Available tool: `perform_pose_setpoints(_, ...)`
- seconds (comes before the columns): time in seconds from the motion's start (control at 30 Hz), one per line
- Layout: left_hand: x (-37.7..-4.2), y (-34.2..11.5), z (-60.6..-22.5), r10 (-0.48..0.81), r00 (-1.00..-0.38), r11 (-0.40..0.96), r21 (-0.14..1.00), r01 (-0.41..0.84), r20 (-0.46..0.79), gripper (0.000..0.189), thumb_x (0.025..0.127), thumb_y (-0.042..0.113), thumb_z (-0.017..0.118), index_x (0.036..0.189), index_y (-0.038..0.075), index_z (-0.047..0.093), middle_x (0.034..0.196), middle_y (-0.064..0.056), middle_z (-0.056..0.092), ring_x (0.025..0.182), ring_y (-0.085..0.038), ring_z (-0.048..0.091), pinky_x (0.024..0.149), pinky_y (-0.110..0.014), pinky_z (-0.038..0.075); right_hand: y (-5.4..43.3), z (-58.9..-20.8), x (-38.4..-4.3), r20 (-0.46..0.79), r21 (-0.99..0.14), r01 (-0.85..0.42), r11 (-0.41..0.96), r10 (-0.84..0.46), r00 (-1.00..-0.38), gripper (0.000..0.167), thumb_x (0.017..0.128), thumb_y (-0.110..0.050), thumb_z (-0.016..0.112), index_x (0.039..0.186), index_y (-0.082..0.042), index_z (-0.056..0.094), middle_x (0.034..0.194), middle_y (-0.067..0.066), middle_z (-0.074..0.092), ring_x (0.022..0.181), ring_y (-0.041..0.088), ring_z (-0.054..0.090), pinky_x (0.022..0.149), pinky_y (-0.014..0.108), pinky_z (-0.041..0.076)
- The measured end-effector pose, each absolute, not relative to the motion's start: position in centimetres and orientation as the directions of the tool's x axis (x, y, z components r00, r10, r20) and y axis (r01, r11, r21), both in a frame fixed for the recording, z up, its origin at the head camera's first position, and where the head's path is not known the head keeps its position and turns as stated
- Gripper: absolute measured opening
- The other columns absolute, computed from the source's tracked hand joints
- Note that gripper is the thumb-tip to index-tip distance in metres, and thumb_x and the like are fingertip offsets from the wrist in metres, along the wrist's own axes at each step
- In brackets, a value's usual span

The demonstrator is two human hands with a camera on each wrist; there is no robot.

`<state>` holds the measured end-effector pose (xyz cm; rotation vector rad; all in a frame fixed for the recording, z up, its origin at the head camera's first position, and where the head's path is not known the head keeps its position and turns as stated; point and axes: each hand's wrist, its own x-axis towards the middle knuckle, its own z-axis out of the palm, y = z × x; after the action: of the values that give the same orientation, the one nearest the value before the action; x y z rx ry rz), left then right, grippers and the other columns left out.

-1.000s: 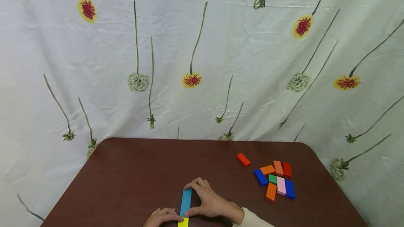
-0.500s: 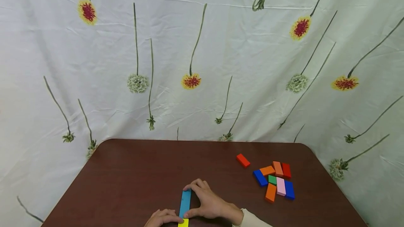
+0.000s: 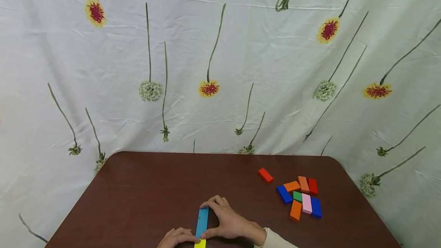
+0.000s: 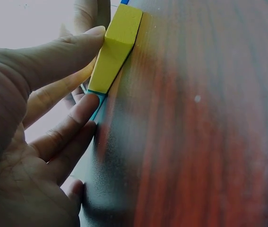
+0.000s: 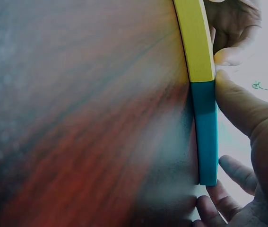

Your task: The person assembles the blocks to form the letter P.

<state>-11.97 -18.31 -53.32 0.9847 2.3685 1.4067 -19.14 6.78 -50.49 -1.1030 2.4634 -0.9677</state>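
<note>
A light blue block (image 3: 202,221) and a yellow block (image 3: 200,243) lie end to end at the near side of the table, touching. My right hand (image 3: 225,219) holds the blue block lengthwise, its thumb by the joint and its fingers at the far end. My left hand (image 3: 176,237) grips the yellow block (image 4: 117,42) with thumb and fingertips. Both blocks stand in line in the right wrist view, where the blue block (image 5: 204,132) meets the yellow one squarely. A teal bit shows past the yellow block's lower end in the left wrist view, mostly hidden by fingers.
On the right of the brown table (image 3: 138,186) lies a cluster of several blocks, among them a green block (image 3: 297,196), a pink block (image 3: 306,203) and a blue block (image 3: 316,207). One red block (image 3: 265,175) lies apart. A flowered cloth (image 3: 186,49) hangs behind.
</note>
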Motion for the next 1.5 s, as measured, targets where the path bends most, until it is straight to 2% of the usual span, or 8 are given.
perform_pose_setpoints(0.1, -12.0, -18.4, -53.6, 0.646, -0.732, 0.293, 0.815, 0.5, 0.217, 0.029, 0.102, 0.01, 0.055, 0.128, 0.014, 0.067, 0.119, -0.006, 0.061, 0.119, 0.001, 0.053, 0.099, -0.057, 0.041, 6.8, -50.5, -19.2, 0.025, -0.67, -0.56, 0.487, -0.74, -0.672, 0.062, 0.089, -0.043, 0.075, 0.141, -0.021, 0.049, 0.131, -0.002, 0.043, 0.111, 0.009, 0.035, 0.095, 0.031, 0.041)
perform_pose_setpoints(0.2, -12.1, -18.4, -54.0, 0.642, -0.713, 0.261, 0.793, 0.551, 0.284, 0.029, 0.101, 0.007, 0.055, 0.127, 0.014, 0.067, 0.116, -0.003, 0.061, 0.115, 0.0, 0.053, 0.093, -0.035, 0.046, 6.8, -50.4, -19.2, 0.026, -0.667, -0.562, 0.488, -0.739, -0.673, 0.062, 0.089, -0.044, 0.075, 0.141, -0.021, 0.049, 0.131, -0.002, 0.043, 0.111, 0.009, 0.035, 0.094, 0.03, 0.041)
perform_pose_setpoints(0.37, -12.3, -18.1, -54.7, 0.626, -0.674, 0.179, 0.77, 0.613, 0.392, 0.031, 0.101, 0.002, 0.054, 0.127, 0.012, 0.065, 0.118, -0.005, 0.059, 0.111, -0.005, 0.055, 0.091, -0.029, 0.048, 6.9, -50.4, -19.2, 0.024, -0.672, -0.562, 0.483, -0.744, -0.668, 0.062, 0.09, -0.044, 0.074, 0.141, -0.02, 0.048, 0.13, -0.002, 0.043, 0.111, 0.01, 0.036, 0.094, 0.029, 0.041)
perform_pose_setpoints(0.53, -12.6, -18.1, -54.8, 0.617, -0.666, 0.164, 0.759, 0.63, 0.42, 0.029, 0.1, 0.002, 0.054, 0.126, 0.009, 0.065, 0.124, -0.01, 0.057, 0.116, -0.004, 0.056, 0.094, -0.029, 0.05, 7.4, -50.3, -19.4, 0.028, -0.709, -0.542, 0.451, -0.75, -0.661, 0.062, 0.091, -0.041, 0.074, 0.142, -0.019, 0.047, 0.13, 0.0, 0.042, 0.115, 0.012, 0.04, 0.099, 0.031, 0.043)
perform_pose_setpoints(0.77, -12.9, -18.1, -53.9, 0.578, -0.795, 0.374, 0.805, 0.46, 0.186, 0.026, 0.096, 0.016, 0.066, 0.121, 0.02, 0.071, 0.131, -0.004, 0.06, 0.117, 0.005, 0.05, 0.084, -0.043, 0.05, 9.2, -50.0, -20.4, 0.054, -0.725, -0.518, 0.453, -0.713, -0.699, 0.061, 0.091, -0.041, 0.074, 0.141, -0.016, 0.049, 0.129, 0.0, 0.047, 0.118, 0.013, 0.048, 0.102, 0.033, 0.044)
perform_pose_setpoints(0.93, -13.4, -17.7, -53.4, 0.556, -0.826, 0.443, 0.809, 0.387, 0.091, 0.032, 0.093, 0.027, 0.072, 0.125, 0.024, 0.07, 0.141, -0.007, 0.054, 0.121, -0.012, 0.053, 0.079, -0.063, 0.045, 12.1, -49.3, -22.2, 0.068, -0.712, -0.5, 0.493, -0.66, -0.748, 0.058, 0.091, -0.042, 0.073, 0.139, -0.015, 0.053, 0.132, 0.0, 0.052, 0.12, 0.02, 0.05, 0.102, 0.042, 0.044)
perform_pose_setpoints(1.1, -13.5, -17.5, -53.0, 0.56, -0.826, 0.47, 0.795, 0.385, 0.069, 0.042, 0.091, 0.032, 0.074, 0.132, 0.025, 0.066, 0.149, -0.004, 0.05, 0.12, -0.03, 0.052, 0.079, -0.063, 0.042, 16.2, -48.0, -25.2, 0.109, -0.701, -0.49, 0.518, -0.602, -0.791, 0.053, 0.091, -0.035, 0.074, 0.135, -0.011, 0.057, 0.134, 0.003, 0.054, 0.125, 0.03, 0.051, 0.104, 0.054, 0.043)
perform_pose_setpoints(1.5, -14.3, -17.3, -53.6, 0.558, -0.828, 0.517, 0.757, 0.4, 0.056, 0.047, 0.089, 0.038, 0.076, 0.134, 0.03, 0.064, 0.151, 0.002, 0.048, 0.117, -0.028, 0.049, 0.078, -0.059, 0.041, 23.6, -46.4, -30.1, 0.079, -0.674, -0.46, 0.578, -0.563, -0.823, 0.044, 0.092, -0.022, 0.074, 0.126, 0.001, 0.06, 0.138, 0.022, 0.05, 0.127, 0.044, 0.05, 0.106, 0.062, 0.039)
